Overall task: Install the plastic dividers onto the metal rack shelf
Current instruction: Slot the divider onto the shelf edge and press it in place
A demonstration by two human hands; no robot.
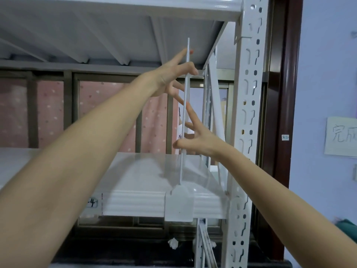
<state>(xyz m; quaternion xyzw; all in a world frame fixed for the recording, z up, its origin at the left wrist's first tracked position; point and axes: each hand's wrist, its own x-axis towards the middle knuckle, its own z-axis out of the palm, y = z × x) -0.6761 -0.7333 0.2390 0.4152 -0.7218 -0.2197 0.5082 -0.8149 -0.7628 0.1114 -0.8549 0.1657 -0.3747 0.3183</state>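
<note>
Head view: divider (185,113) stands edge-on on the shelf (135,176), seen as a thin white vertical line, long axis upright with a slight lean, top end just short of the upper shelf (96,35). Its foot meets a white clip (179,204) hooked over the shelf's front lip, close to the right upright (249,113). Left hand (173,74) is high on the divider, approaching from the left; fingers are spread and fairly straight, the thumb and a fingertip touching the edge, more steadying than gripping. Right hand (195,138) is lower, coming from the right; the thumb meets the divider near mid-height, other fingers fanned wide and apart from it. Neither hand wraps the panel. Key relation: the divider sits between the two hands, left above, right below, and the right hand is nearer the clip. Judgement: seating looks nearly done; the next move likely calls for pressing down along the upright axis to lock the foot into the clip while the upper hand keeps it plumb. Writing: "-4" handwritten on a label (92,203) on the shelf lip; a paper sheet (341,136) on the right wall shows "完", the next character cut off; small sticker on the door frame is unreadable.
</note>
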